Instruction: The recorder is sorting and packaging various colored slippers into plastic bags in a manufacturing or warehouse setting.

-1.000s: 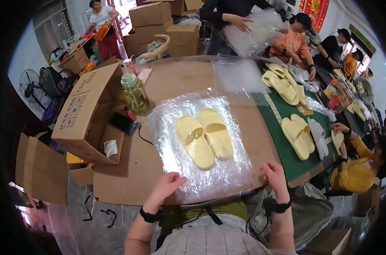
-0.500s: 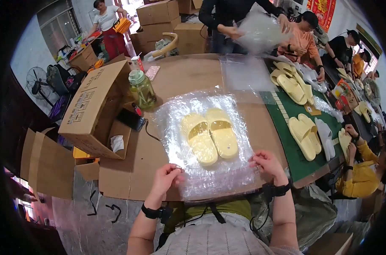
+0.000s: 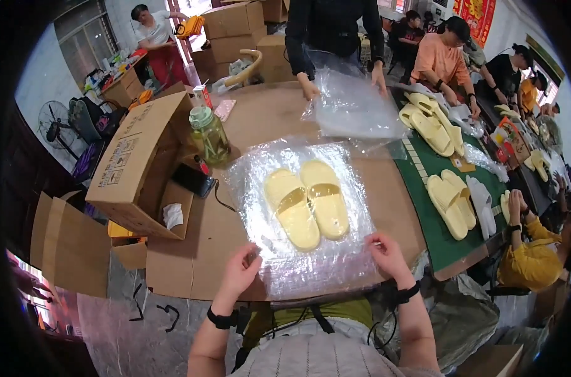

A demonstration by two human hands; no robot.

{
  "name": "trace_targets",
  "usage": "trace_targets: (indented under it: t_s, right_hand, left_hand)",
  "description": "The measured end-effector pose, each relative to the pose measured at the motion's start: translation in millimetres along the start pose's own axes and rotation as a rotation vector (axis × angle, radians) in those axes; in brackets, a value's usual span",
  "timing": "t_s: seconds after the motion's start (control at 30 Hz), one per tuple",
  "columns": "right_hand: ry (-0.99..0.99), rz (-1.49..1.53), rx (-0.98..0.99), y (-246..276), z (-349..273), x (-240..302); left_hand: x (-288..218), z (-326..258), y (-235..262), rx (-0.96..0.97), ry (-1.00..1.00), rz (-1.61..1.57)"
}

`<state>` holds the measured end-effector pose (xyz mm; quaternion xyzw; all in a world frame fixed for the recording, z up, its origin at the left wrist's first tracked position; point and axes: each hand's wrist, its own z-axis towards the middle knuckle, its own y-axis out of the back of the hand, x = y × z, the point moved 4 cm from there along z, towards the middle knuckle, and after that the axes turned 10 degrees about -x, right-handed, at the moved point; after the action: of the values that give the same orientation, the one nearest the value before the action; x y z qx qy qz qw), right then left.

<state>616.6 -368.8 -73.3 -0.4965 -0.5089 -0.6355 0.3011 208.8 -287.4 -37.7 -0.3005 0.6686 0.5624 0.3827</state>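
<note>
A pair of pale yellow slippers (image 3: 305,204) lies side by side, toes pointing away, on a shiny clear plastic bag (image 3: 279,271). Whether a film layer also covers them I cannot tell. At the bag's near left side, my left hand (image 3: 241,269) has its fingers closed on the edge. My right hand (image 3: 386,252) pinches the opposite edge at the near right. Both forearms come in from below, with black bands at the wrists.
Left on the cardboard-covered table (image 3: 191,270) stand an open carton (image 3: 134,157), a green-lidded bottle (image 3: 209,135) and a dark phone (image 3: 194,179). Across the table a co-worker handles clear plastic sheets (image 3: 354,103). More yellow slippers (image 3: 449,204) lie on a green mat (image 3: 433,242) at right.
The slippers lie slightly further left, with less shine over them. My right hand has shifted slightly left. The co-worker opposite has lowered the clear plastic onto the table's far side.
</note>
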Motion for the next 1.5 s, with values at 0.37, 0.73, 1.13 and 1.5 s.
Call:
trace_targets:
  t_s: [0.37, 0.73, 1.13, 1.5]
  right_hand:
    - [0.577, -0.608, -0.175, -82, 2, 101]
    - [0.494, -0.573, 0.048, -79, 18, 45]
    - [0.345, -0.668, -0.123, -131, 72, 130]
    - [0.276, -0.914, -0.073, -168, 113, 111]
  left_hand:
    - [-57, 23, -65, -0.239, -0.631, 0.544]
    - [-17, 31, -77, -0.114, -0.529, 0.554]
    - [-2, 28, -79, -0.091, -0.429, 0.620]
    - [1, 54, -70, 0.085, -0.325, 0.324]
